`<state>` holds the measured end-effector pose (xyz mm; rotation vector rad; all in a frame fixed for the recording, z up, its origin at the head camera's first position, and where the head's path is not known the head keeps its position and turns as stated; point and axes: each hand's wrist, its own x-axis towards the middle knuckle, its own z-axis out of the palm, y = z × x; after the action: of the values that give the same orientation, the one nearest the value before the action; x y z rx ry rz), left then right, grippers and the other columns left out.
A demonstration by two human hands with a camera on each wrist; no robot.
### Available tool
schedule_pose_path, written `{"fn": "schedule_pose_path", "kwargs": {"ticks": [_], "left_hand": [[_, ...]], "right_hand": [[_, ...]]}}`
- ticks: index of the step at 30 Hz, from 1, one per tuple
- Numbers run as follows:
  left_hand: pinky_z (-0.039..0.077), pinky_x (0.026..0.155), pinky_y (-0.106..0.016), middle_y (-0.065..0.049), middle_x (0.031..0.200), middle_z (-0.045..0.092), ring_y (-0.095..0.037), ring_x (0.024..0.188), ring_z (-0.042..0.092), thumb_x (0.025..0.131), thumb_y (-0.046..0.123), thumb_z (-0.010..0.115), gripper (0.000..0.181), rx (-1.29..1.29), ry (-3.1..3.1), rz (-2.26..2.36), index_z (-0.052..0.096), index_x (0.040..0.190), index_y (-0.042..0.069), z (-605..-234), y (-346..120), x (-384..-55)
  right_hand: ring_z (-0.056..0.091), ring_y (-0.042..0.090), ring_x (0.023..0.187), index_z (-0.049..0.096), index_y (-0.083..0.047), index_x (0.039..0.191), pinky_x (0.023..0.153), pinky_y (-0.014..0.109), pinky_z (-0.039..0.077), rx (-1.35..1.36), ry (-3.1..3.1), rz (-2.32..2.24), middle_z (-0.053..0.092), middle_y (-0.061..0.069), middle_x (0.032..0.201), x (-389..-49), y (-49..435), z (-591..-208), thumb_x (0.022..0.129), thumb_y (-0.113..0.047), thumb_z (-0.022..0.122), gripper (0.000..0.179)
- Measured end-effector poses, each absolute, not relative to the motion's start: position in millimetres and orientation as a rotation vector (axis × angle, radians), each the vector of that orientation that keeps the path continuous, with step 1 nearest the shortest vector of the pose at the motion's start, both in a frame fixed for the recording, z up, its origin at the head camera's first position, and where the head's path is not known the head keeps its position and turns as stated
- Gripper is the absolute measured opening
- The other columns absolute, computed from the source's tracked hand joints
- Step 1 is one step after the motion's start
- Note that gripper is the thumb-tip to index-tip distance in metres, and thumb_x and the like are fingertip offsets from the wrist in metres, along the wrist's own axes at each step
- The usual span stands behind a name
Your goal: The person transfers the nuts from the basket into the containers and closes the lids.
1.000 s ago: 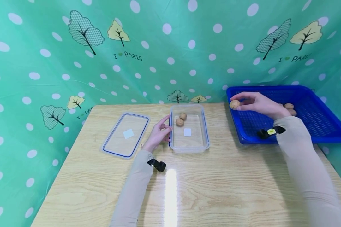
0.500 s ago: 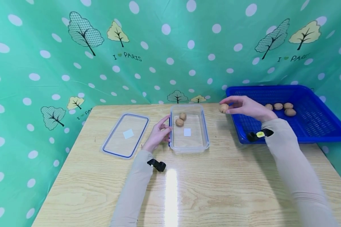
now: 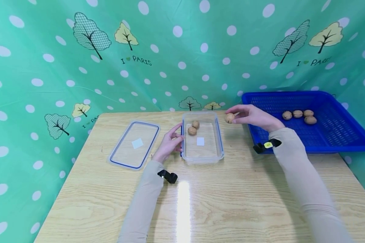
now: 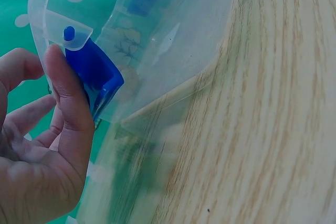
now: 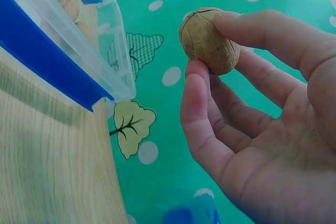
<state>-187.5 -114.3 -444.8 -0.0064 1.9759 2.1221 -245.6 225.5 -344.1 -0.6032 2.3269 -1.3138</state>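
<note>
A walnut is pinched between the thumb and fingertips of my right hand, held above the table just right of the clear container. The right wrist view shows this walnut closely, its seam on the upper side. My left hand touches the container's left side with relaxed fingers. In the left wrist view its thumb lies against the rim beside a blue latch. Two walnuts sit in the container's far left part. A white square shows at its base.
A blue basket on the right holds several walnuts. Left of the container lies a clear lid with a blue seal. A green dotted cloth hangs behind the wooden table.
My right hand has carried the walnut leftward, from above the basket's left edge to beside the container. The left hand and container have stayed in place.
</note>
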Motion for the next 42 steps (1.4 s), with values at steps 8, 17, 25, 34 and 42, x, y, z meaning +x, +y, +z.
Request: {"fn": "schedule_pose_path", "kwargs": {"ticks": [8, 17, 25, 34, 42], "left_hand": [[0.055, 0.050, -0.025, -0.009, 0.098, 0.054, -0.012, 0.062, 0.054, 0.093, 0.000, 0.057, 0.063, -0.023, 1.990, 2.122, 0.039, 0.149, 0.025, -445, -114, -187], [0.054, 0.050, -0.025, -0.008, 0.094, 0.053, -0.014, 0.061, 0.053, 0.093, -0.001, 0.056, 0.064, -0.004, 2.008, 2.116, 0.039, 0.149, 0.025, -444, -114, -187], [0.055, 0.051, -0.025, -0.007, 0.095, 0.054, -0.014, 0.061, 0.053, 0.094, 0.000, 0.055, 0.063, 0.003, 1.987, 2.125, 0.037, 0.150, 0.023, -443, -114, -187], [0.054, 0.050, -0.025, -0.009, 0.098, 0.053, -0.012, 0.063, 0.054, 0.094, -0.001, 0.055, 0.064, -0.009, 1.979, 2.125, 0.038, 0.150, 0.024, -444, -114, -187], [0.053, 0.049, -0.024, -0.011, 0.099, 0.053, -0.012, 0.063, 0.053, 0.093, -0.001, 0.055, 0.064, -0.028, 1.969, 2.128, 0.039, 0.149, 0.025, -445, -114, -187]], "right_hand": [[0.052, 0.024, 0.117, 0.056, -0.006, 0.133, 0.100, 0.045, 0.042, -0.611, 2.269, -1.366, 0.054, 0.008, 0.134, -247, 213, -351, 0.090, -0.018, 0.069, 0.046], [0.051, 0.023, 0.118, 0.057, -0.008, 0.133, 0.100, 0.042, 0.042, -0.643, 2.231, -1.389, 0.055, 0.008, 0.132, -249, 195, -354, 0.091, -0.014, 0.068, 0.044], [0.051, 0.024, 0.117, 0.057, -0.006, 0.133, 0.102, 0.043, 0.040, -0.668, 2.193, -1.427, 0.057, 0.008, 0.129, -250, 178, -355, 0.090, -0.014, 0.070, 0.046], [0.044, 0.026, 0.124, 0.059, -0.009, 0.131, 0.106, 0.050, 0.034, -0.674, 2.173, -1.432, 0.053, 0.008, 0.135, -253, 158, -363, 0.089, -0.017, 0.070, 0.044], [0.045, 0.026, 0.124, 0.056, -0.006, 0.133, 0.104, 0.047, 0.036, -0.640, 2.128, -1.467, 0.049, 0.009, 0.139, -260, 144, -375, 0.089, -0.014, 0.067, 0.046]]}}
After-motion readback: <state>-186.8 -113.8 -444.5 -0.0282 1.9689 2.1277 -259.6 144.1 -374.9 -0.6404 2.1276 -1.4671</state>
